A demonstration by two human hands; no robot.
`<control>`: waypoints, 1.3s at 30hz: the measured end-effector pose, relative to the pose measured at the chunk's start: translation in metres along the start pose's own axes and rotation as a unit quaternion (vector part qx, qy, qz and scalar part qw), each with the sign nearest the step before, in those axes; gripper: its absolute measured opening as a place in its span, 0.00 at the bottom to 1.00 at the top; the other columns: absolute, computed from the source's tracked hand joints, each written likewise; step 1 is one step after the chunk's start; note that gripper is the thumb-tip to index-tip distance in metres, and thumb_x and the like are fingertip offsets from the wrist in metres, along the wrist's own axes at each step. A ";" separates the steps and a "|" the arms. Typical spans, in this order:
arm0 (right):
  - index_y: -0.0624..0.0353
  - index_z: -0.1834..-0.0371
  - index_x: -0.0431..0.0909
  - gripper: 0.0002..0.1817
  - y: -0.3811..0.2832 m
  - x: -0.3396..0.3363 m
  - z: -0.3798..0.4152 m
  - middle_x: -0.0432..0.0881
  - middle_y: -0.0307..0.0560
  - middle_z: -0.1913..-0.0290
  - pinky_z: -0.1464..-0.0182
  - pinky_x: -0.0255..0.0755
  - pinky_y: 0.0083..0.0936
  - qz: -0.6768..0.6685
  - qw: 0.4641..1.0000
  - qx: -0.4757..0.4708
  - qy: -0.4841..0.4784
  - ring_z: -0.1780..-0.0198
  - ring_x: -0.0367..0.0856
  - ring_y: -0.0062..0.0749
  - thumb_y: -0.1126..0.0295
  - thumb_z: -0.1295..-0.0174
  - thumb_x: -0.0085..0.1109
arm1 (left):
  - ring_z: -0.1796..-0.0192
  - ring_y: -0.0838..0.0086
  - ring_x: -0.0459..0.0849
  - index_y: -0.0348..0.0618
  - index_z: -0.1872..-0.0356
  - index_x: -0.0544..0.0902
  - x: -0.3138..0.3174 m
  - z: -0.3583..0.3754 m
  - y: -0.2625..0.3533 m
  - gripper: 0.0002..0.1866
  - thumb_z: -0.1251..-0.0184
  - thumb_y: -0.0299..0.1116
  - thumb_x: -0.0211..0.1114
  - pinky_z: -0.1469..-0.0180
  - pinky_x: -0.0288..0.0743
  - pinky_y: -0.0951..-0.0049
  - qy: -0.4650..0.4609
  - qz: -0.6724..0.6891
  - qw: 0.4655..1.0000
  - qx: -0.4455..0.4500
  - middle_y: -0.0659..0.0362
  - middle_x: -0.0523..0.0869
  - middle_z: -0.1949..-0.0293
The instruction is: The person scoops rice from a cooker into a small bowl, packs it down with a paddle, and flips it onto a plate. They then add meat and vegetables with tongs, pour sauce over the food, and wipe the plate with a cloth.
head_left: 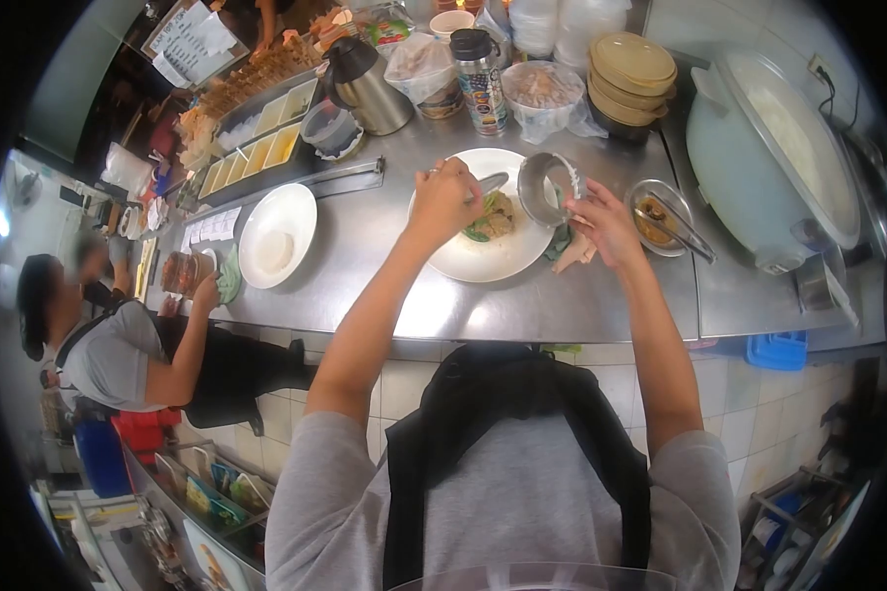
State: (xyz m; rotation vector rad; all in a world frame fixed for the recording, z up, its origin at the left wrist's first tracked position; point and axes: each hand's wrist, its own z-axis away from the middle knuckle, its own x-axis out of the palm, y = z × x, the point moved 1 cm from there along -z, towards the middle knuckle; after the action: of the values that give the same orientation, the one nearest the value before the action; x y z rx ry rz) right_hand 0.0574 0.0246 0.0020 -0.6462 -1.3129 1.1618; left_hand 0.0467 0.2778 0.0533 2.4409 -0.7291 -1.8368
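Observation:
My left hand [448,200] is closed around a metal spoon [493,183], whose head points right over a wide white plate [453,264]. Brownish food with some greens [499,217] lies in the middle of that plate. Above its right side, my right hand [604,222] grips a small metal bowl [539,189] by the rim. The bowl is tilted, and white residue clings to its edge. Close to my right wrist stands a metal bowl of brown sauce [660,219] with tongs [695,244] resting across it. A cloth [560,242] lies partly under the plate's right edge.
Left on the steel counter [365,286] is another white plate [301,231] with a white mound. Behind stand a thermal jug [370,87], a tumbler [479,84], stacked brown bowls [633,74] and a condiment tray [256,163]. A large rice container [759,158] is right. A co-worker [119,345] stands left.

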 end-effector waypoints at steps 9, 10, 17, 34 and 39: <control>0.65 0.37 0.54 0.35 -0.001 0.004 -0.003 0.77 0.46 0.57 0.51 0.69 0.26 -0.010 1.000 -0.007 -0.005 0.54 0.75 0.26 0.72 0.47 0.61 | 0.63 0.68 0.78 0.45 0.77 0.83 -0.039 -0.018 -0.006 0.07 0.59 0.35 0.66 0.53 0.61 0.64 -0.066 0.151 0.984 -0.068 0.59 0.82 0.71; 0.64 0.37 0.55 0.34 0.001 0.004 -0.004 0.77 0.45 0.57 0.52 0.69 0.25 -0.013 1.000 -0.007 -0.002 0.54 0.75 0.26 0.72 0.47 0.61 | 0.66 0.70 0.79 0.44 0.77 0.83 -0.037 -0.017 -0.006 0.08 0.59 0.36 0.66 0.52 0.62 0.65 -0.092 0.161 0.980 -0.076 0.59 0.83 0.73; 0.64 0.39 0.59 0.32 -0.005 0.006 -0.003 0.76 0.44 0.57 0.52 0.69 0.24 -0.030 0.998 -0.043 0.026 0.55 0.75 0.25 0.73 0.48 0.61 | 0.73 0.77 0.79 0.37 0.74 0.81 -0.040 -0.010 -0.006 0.07 0.56 0.29 0.66 0.69 0.71 0.77 -0.106 0.175 0.973 -0.107 0.57 0.82 0.75; 0.63 0.52 0.70 0.15 0.027 0.027 -0.013 0.75 0.47 0.56 0.48 0.73 0.41 -0.118 0.990 0.047 -0.058 0.54 0.76 0.34 0.71 0.42 0.54 | 0.53 0.69 0.77 0.32 0.53 0.76 -0.003 -0.029 -0.019 0.26 0.49 0.41 0.69 0.55 0.69 0.76 -0.027 0.401 0.873 -0.276 0.49 0.79 0.54; 0.61 0.59 0.72 0.10 0.022 0.029 -0.002 0.75 0.48 0.57 0.45 0.70 0.46 -0.172 0.983 0.061 -0.035 0.51 0.74 0.35 0.69 0.41 0.53 | 0.39 0.57 0.66 0.35 0.38 0.61 -0.013 -0.001 -0.016 0.41 0.47 0.51 0.65 0.40 0.61 0.68 0.003 0.460 0.820 -0.339 0.39 0.64 0.41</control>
State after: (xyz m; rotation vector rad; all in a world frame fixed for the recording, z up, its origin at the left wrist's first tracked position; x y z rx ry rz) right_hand 0.0495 0.0590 -0.0071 -0.2754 -1.3387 0.9772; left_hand 0.0513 0.2965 0.0608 1.2682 -0.8335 -1.3247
